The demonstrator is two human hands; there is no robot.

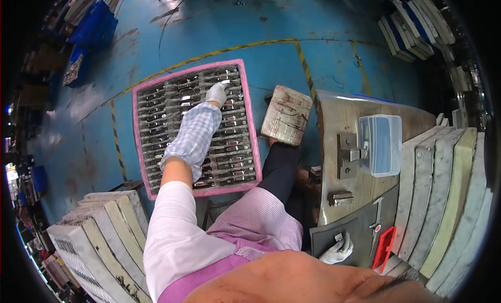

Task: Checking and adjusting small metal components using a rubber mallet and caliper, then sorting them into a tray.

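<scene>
My left hand (216, 93), in a white glove, reaches over a pink-edged tray (252, 125) with grey foam slots. Its fingers are closed at a small shiny metal part (225, 82) near the tray's far right corner. Rows of similar metal parts sit in the foam. A checked sleeve cover (194, 133) wraps my left forearm. Far to the right, my right hand (339, 250), gloved too, rests low over a dark mat (323, 236) on the bench. A small silvery metal piece (338, 237) shows at its pinched fingertips; part of this hand is hidden.
The wooden bench (334, 198) holds a clear plastic box (387, 146), a metal fixture (346, 156), a metal block (341, 198), a caliper (377, 227) and a red holder (384, 248). A taped block (287, 115) stands beyond my knee. Foam trays (417, 183) are stacked on both sides.
</scene>
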